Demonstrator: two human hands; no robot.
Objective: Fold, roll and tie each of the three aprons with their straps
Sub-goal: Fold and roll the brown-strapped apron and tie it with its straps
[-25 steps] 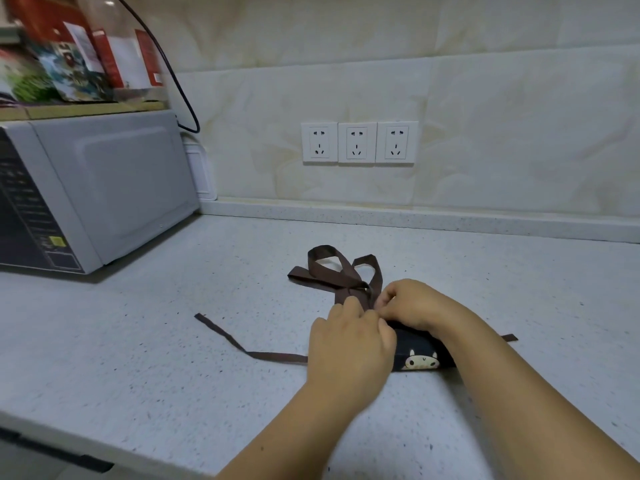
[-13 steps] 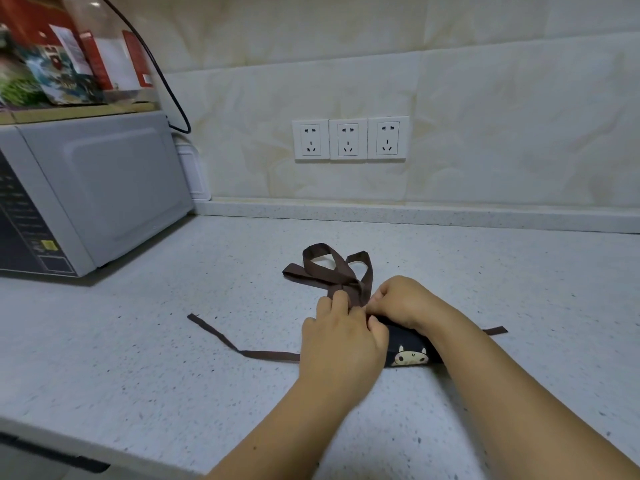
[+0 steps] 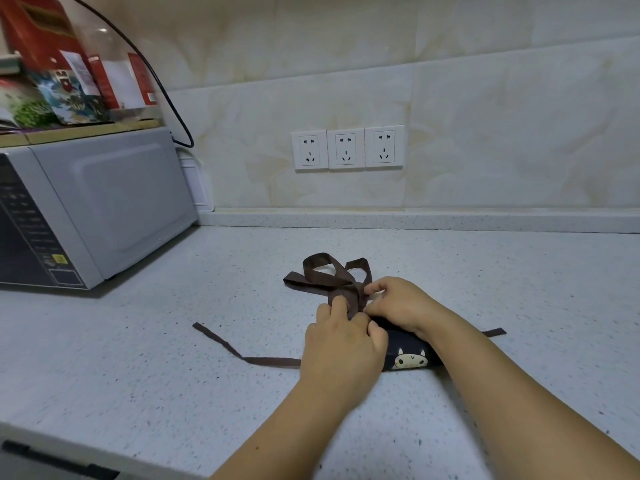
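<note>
My left hand is curled down over the apron, a dark roll whose cartoon face shows just right of its knuckles. It grips the apron, and its fingertips reach forward onto the brown strap. My right hand sits just beyond and touching it, fingers bent, thumb and forefinger pinching that strap at the base of the loops that fan out ahead of both hands. A left tail lies flat on the counter, running away from my left hand. A right tail pokes out past my right wrist. I cannot tell whether a knot has been started under the fingers.

I judge this to be the tying step. To do it well, I'd pin the apron with the left palm so it can't spring open. I'd seat the strap round the middle, not the end, and take slack evenly from both tails before cinching. The strap is limp and flat, so a twist would likely let the knot slip.
</note>
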